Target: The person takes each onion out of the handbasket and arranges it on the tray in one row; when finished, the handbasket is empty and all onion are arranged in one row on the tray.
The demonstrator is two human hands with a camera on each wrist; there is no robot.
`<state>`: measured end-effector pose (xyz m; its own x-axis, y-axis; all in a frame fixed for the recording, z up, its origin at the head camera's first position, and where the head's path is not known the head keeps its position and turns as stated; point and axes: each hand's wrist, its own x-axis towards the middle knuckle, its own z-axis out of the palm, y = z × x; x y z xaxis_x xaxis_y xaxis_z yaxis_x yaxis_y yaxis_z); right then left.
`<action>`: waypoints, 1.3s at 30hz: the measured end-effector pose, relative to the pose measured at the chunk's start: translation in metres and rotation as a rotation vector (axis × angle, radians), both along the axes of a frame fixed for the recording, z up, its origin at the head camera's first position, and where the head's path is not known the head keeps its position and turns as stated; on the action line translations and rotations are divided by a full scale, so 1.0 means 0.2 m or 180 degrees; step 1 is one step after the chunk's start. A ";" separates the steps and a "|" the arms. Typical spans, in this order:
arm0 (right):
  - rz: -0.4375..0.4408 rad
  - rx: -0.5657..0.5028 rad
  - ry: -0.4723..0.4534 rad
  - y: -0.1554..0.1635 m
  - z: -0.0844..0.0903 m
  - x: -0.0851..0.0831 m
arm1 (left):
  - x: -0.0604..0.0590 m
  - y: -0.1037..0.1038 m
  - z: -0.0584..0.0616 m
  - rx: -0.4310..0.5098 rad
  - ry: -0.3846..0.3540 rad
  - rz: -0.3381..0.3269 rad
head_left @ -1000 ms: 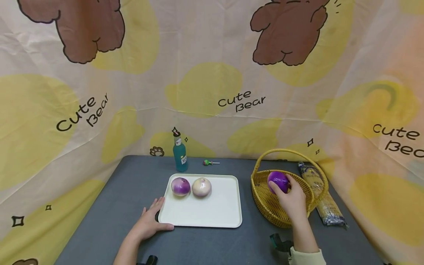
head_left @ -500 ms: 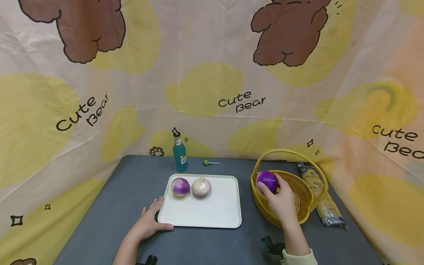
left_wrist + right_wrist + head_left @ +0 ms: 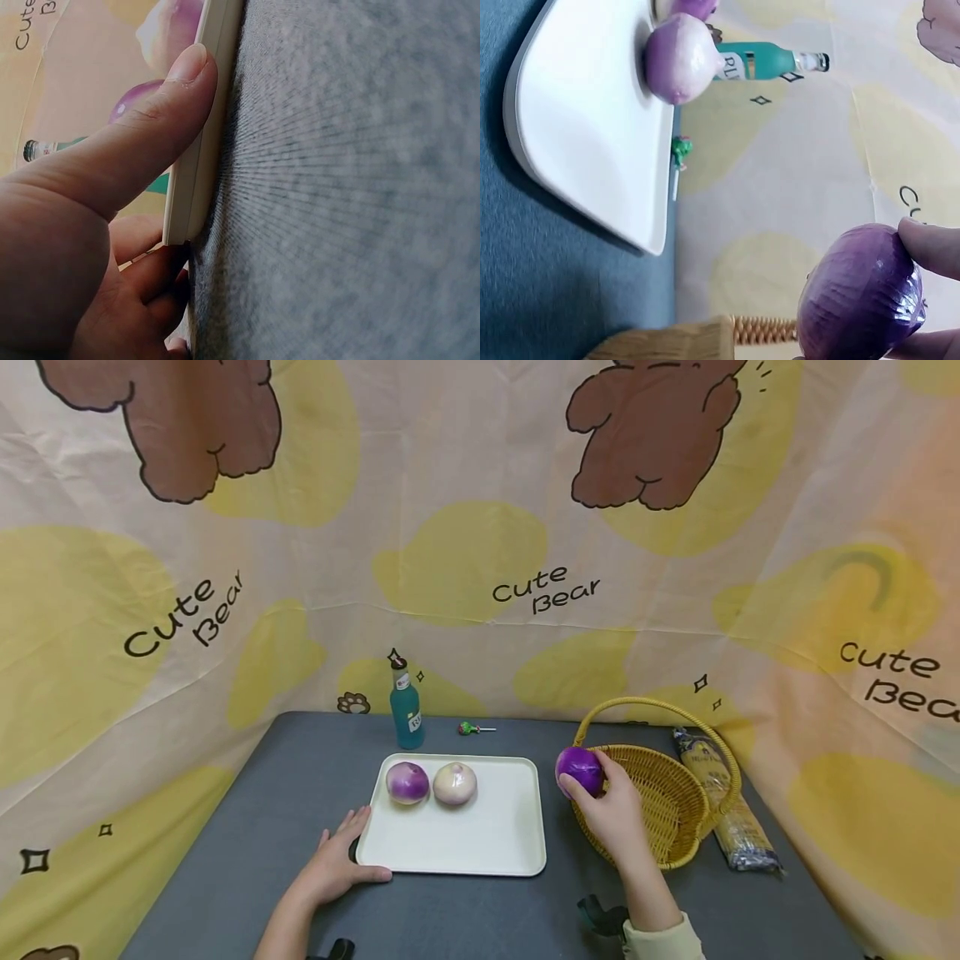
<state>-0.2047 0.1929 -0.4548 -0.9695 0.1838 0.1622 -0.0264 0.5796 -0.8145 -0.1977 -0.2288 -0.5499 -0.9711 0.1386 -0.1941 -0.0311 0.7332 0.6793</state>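
Note:
A shiny purple onion [image 3: 578,772] is pinched between thumb and fingers of my right hand [image 3: 618,814], held up at the left rim of the yellow wicker basket [image 3: 671,793]. In the right wrist view the held onion [image 3: 861,294] fills the lower right. My left hand [image 3: 333,862] rests at the near left corner of the white tray [image 3: 487,843], thumb along the front rim and fingers at the left side. At the tray's back left sit a purple-and-white onion [image 3: 407,782] and a paler onion [image 3: 454,784], side by side.
A teal bottle [image 3: 407,717] stands upright behind the tray, and a lollipop [image 3: 476,728] lies to its right. Beyond the basket lies a clear-and-yellow plastic packet [image 3: 738,818]. The basket's tall handle [image 3: 660,702] arches over it. A printed cloth [image 3: 450,552] hangs behind the table.
My right hand has carried the purple onion leftward, from over the middle of the basket to its left rim. The left hand and the tray have stayed in place.

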 end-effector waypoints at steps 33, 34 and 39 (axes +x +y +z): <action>0.0460 -0.0147 -0.0109 -0.30 -0.25 -0.23 | 0.00 0.01 0.00 0.0003 -0.0022 -0.0012; 0.0478 -0.0151 -0.0116 -0.31 -0.26 -0.23 | 0.00 0.01 0.00 0.0005 -0.0027 -0.0008; 0.0506 -0.0135 -0.0204 -0.34 -0.32 -0.27 | 0.00 0.01 0.01 0.0025 -0.0050 0.0009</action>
